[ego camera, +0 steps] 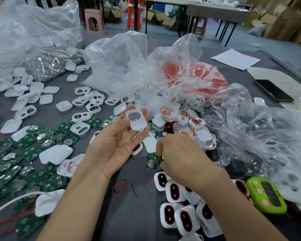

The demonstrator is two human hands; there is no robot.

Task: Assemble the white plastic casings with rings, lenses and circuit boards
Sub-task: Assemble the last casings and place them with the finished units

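Head camera over a grey worktable (129, 211) crowded with parts: my left hand (115, 145) is raised palm-up above the table, fingers half curled, thumb and fingertips pinching a white plastic casing (136, 120) whose translucent face shows a dark shape inside. My right hand (179, 157) is lower, knuckles up, fingers bent down onto a green circuit board (151, 162) lying flat on the table with a round silver cell on it; I cannot tell whether the fingers have actually closed on the board.

Left of my hands lies a spread of more green circuit boards (24, 153), mixed with loose white casing halves (47, 99). A red ring (119, 186) lies on the cloth between my forearms. Near my right forearm sits a cluster of finished casings (177, 211), white with dark oval windows rimmed in red. A green timer (266, 195) rests just beside them at the right.

Beyond my hands, crumpled clear plastic bags (129, 63) hold further parts, one showing red contents (195, 75). A black phone (273, 90) lies far right.
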